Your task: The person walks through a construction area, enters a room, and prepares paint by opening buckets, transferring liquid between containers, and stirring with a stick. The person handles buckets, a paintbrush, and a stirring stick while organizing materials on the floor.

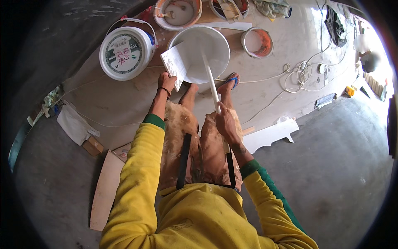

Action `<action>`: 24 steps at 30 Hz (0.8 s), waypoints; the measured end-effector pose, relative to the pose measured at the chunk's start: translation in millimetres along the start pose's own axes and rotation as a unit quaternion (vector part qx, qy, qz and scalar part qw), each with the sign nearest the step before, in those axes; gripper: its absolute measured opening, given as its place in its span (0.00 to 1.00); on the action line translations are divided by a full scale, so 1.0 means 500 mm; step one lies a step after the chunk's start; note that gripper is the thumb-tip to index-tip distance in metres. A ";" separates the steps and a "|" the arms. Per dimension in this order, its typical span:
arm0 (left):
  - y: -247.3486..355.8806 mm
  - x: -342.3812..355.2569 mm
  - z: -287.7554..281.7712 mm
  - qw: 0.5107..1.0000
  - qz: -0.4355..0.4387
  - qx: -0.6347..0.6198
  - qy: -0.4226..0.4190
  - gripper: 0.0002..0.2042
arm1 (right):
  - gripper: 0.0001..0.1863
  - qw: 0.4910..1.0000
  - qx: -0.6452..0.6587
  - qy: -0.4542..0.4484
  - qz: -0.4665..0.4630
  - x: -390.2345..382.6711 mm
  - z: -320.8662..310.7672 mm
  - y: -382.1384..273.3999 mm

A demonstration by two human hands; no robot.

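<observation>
From the head camera, looking straight down, a white bucket (pixel 207 54) of white liquid stands on the floor just beyond the person's feet. The right hand (pixel 226 122) is closed around a long white stick (pixel 210 76), gripping it above the right knee; the stick slants up and away from the hand, and its far end dips inside the bucket. The left hand (pixel 167 81), at the bucket's near-left rim, pinches a white printed packet (pixel 175 64), which tilts over that rim. The two hands are well apart, one on each side of the knees. Left of the bucket sits a lidded white pail (pixel 124 53) with a wire handle. Beyond the bucket lies an orange-rimmed basin (pixel 177 13), and to its right a small orange pot (pixel 257 42). Farther right of the bucket, cables (pixel 300 72) coil on the floor; what they lead to is probably tools, but that edge is overexposed.
</observation>
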State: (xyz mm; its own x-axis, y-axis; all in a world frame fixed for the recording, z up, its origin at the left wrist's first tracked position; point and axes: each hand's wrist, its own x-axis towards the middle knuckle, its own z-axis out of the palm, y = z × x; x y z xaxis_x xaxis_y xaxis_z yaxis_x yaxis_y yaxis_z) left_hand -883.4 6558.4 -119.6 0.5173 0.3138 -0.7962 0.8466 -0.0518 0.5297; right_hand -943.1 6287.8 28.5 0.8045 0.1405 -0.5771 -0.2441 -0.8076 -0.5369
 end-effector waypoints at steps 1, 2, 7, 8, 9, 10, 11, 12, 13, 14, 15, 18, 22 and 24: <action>-0.004 -0.007 0.005 1.000 -0.001 -0.028 0.006 0.12 | 0.23 1.000 0.003 -0.002 0.024 -0.003 -0.004 -0.007; -0.007 -0.007 0.005 0.998 -0.010 -0.063 0.003 0.11 | 0.23 0.996 0.050 -0.018 0.068 -0.004 -0.002 -0.010; 0.024 -0.016 -0.013 0.997 -0.034 -0.065 -0.038 0.12 | 0.25 0.963 0.204 -0.048 0.167 -0.015 0.014 -0.003; 0.048 -0.029 -0.017 0.997 -0.031 -0.042 -0.063 0.13 | 0.26 0.955 0.229 -0.052 0.182 -0.023 0.019 -0.002; 0.024 -0.011 -0.013 0.999 -0.011 -0.012 -0.046 0.14 | 0.27 0.945 0.254 -0.057 0.196 -0.033 0.023 -0.002; 0.018 -0.012 -0.020 0.998 -0.002 -0.030 -0.046 0.15 | 0.28 0.936 0.277 -0.064 0.208 -0.042 0.027 -0.002; 0.017 -0.018 -0.023 0.998 0.007 -0.050 -0.049 0.15 | 0.28 0.925 0.306 -0.065 0.216 -0.049 0.047 0.013; 0.013 -0.026 -0.027 0.996 0.016 -0.069 -0.050 0.15 | 0.28 0.917 0.330 -0.062 0.217 -0.062 0.064 0.029; -0.005 -0.031 -0.037 0.996 0.016 -0.075 -0.052 0.15 | 0.28 0.908 0.355 -0.062 0.214 -0.072 0.074 0.034; -0.004 -0.044 -0.043 0.996 0.022 -0.069 -0.046 0.16 | 0.28 0.898 0.380 -0.059 0.212 -0.079 0.073 0.030; -0.008 -0.064 -0.047 0.997 0.028 -0.064 -0.039 0.17 | 0.27 0.879 0.414 -0.081 0.223 -0.088 0.067 0.031; -0.054 -0.132 -0.046 0.989 -0.032 -0.131 0.059 0.20 | 0.26 0.760 0.544 -0.121 0.334 -0.104 0.052 0.013; -0.114 -0.279 -0.031 0.956 -0.140 -0.247 -0.078 0.24 | 0.21 0.703 0.621 -0.253 0.237 -0.101 0.069 -0.015; -0.103 -0.358 -0.024 0.921 -0.181 -0.280 -0.202 0.28 | 0.19 0.712 0.629 -0.262 0.171 -0.116 0.050 -0.078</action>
State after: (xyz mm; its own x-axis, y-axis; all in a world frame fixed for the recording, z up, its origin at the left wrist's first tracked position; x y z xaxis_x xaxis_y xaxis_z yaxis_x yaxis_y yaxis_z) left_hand -1021.0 6516.1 -1.1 0.3134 -0.1708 -0.9342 0.8345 0.5190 0.1851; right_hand -993.9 6325.6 67.6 0.3504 0.5189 -0.7797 -0.9337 0.2596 -0.2467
